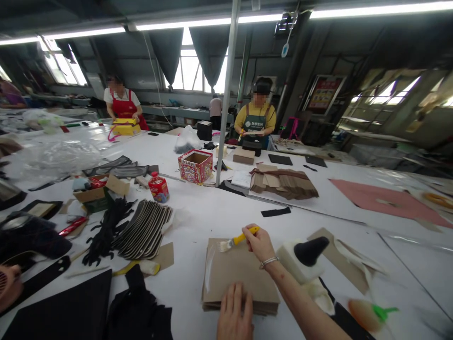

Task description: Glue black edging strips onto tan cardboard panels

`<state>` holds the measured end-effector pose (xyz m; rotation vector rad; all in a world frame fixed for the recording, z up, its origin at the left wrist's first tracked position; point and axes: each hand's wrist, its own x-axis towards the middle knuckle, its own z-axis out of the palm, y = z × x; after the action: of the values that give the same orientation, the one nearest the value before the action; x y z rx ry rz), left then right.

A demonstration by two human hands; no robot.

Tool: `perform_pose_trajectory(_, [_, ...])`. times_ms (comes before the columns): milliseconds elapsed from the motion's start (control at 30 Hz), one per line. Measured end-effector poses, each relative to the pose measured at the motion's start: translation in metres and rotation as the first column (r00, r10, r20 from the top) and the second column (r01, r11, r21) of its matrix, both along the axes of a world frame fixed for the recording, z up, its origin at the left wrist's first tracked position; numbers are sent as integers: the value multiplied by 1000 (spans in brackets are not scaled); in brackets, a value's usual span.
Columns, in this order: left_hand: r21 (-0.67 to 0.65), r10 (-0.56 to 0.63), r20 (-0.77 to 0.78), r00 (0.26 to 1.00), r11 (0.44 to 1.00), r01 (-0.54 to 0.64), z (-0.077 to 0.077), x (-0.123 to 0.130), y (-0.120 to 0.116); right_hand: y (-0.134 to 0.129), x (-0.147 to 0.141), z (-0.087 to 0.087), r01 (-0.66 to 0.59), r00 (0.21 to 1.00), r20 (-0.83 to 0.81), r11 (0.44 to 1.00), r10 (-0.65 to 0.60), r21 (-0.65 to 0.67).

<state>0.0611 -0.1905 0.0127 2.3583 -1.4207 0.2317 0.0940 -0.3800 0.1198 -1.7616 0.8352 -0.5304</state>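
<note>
My right hand [260, 243] is closed round the yellow handle of a paintbrush [233, 242]. Its pale bristles rest on the far left corner of a stack of brown boards [244, 274]. A shiny wet streak runs along the left edge of the top board. Lying flat on the near edge of that stack, my left hand [235, 311] has its fingers stretched out and holds nothing. To the right of the stack stands a white container [300, 264] with a black cone-shaped piece [311, 250] on it.
Left lie fanned black strips [145, 229], black gloves [106, 229], another brush [141, 267] and black sheets [63, 311]. Further off are a red bottle [159, 188], a patterned box [195, 166], a metal pole [226, 94] and brown pieces [283, 183]. Two co-workers in aprons stand across the table.
</note>
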Motion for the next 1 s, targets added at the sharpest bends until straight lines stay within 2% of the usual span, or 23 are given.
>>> perform_pose_trajectory(100, [8,6,-10,1000,1000,-6,9,6,0,-27,-29,5,65,996,-49,995,-69,-69])
perform_pose_trajectory(200, [35,-34,-24,999,999,34,24,14,-1,-47,-58,23,88,991,-84,976,-106,-197])
perform_pose_trajectory(267, [90,-75,-39,996,993,78,37,19,-3,-49,-73,38,40,993,-92,956,-70,-292])
perform_pose_trajectory(333, [150,-101,-66,993,983,110,50,24,-6,-38,-84,50,-75,994,-98,932,43,-355])
perform_pose_trajectory(367, [174,-104,-79,991,978,116,56,25,-7,-29,-89,55,-178,982,-128,898,138,-403])
perform_pose_trajectory(400, [191,-108,-88,990,974,123,60,26,-7,-18,-94,58,-300,953,-188,835,239,-461])
perform_pose_trajectory(467, [207,-116,-86,989,969,132,64,26,-8,4,-105,62,-538,843,-380,635,382,-554])
perform_pose_trajectory(500, [208,-116,-79,990,969,130,64,25,-8,15,-111,63,-624,781,-474,535,406,-570])
perform_pose_trajectory(533, [207,-114,-68,991,970,125,63,23,-7,24,-117,65,-682,731,-544,467,412,-563])
perform_pose_trajectory(567, [204,-111,-57,992,972,120,60,22,-6,31,-123,68,-713,700,-576,447,422,-540])
perform_pose_trajectory(600, [201,-108,-46,993,973,115,57,20,-5,36,-128,73,-730,683,-579,457,446,-508])
perform_pose_trajectory(633, [198,-105,-36,994,974,110,54,18,-3,38,-132,78,-728,684,-558,497,471,-473])
perform_pose_trajectory(667, [194,-106,-27,994,975,109,51,16,-2,38,-134,83,-707,703,-515,558,490,-434])
perform_pose_trajectory(733, [183,-116,-2,993,976,114,47,13,1,33,-132,93,-600,794,-381,711,473,-367])
perform_pose_trajectory(800, [168,-126,32,991,979,119,43,12,3,26,-121,96,-432,899,-220,852,379,-296])
perform_pose_trajectory(833, [161,-129,51,990,980,119,42,11,4,24,-112,95,-356,933,-140,902,331,-243])
perform_pose_trajectory(900, [148,-136,90,987,981,122,40,11,5,24,-89,85,-274,961,-3,957,275,-93])
perform_pose_trajectory(1000, [124,-140,140,980,985,123,36,12,4,35,-50,61,-305,950,97,947,295,101])
